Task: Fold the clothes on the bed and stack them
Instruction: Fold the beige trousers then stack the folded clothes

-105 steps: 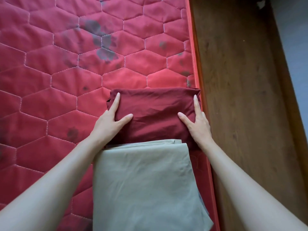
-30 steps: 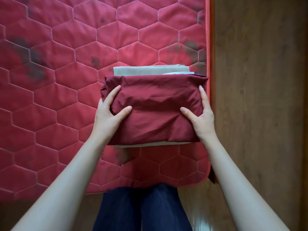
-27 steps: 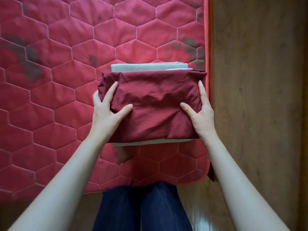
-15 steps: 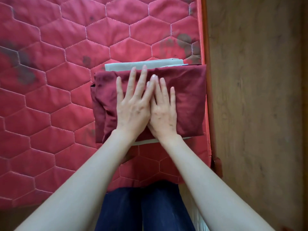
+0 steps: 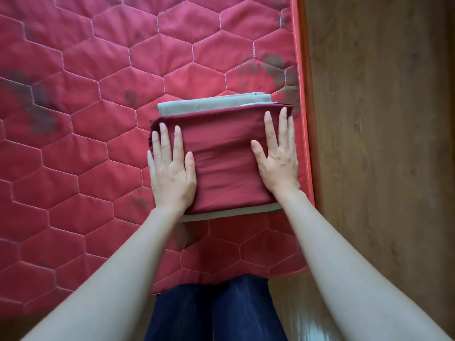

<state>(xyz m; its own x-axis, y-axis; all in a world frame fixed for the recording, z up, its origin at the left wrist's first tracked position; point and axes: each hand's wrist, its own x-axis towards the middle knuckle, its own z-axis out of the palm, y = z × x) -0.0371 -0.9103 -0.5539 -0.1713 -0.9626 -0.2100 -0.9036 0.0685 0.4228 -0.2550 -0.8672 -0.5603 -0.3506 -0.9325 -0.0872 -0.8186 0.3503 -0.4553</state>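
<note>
A folded maroon garment (image 5: pixel 222 158) lies on top of a folded grey-green garment (image 5: pixel 211 104), whose edges show beyond it at the far and near sides. The stack sits near the right edge of the red quilted bed (image 5: pixel 86 119). My left hand (image 5: pixel 171 168) lies flat with straight fingers on the maroon garment's left end. Flat on its right end rests my right hand (image 5: pixel 277 156), its fingers reaching the far edge. A thin pale layer peeks out between the garments at the far right.
The mattress's orange piped edge (image 5: pixel 304 94) runs along the right, with brown wooden floor (image 5: pixel 381 143) beyond it. Dark stains mark the quilt. My legs in dark blue trousers (image 5: pixel 214 311) stand at the bed's near edge.
The maroon garment was lifted from beyond the grey one and laid on top of it. My hands then pressed together at its middle and have now slid apart to its two ends.
</note>
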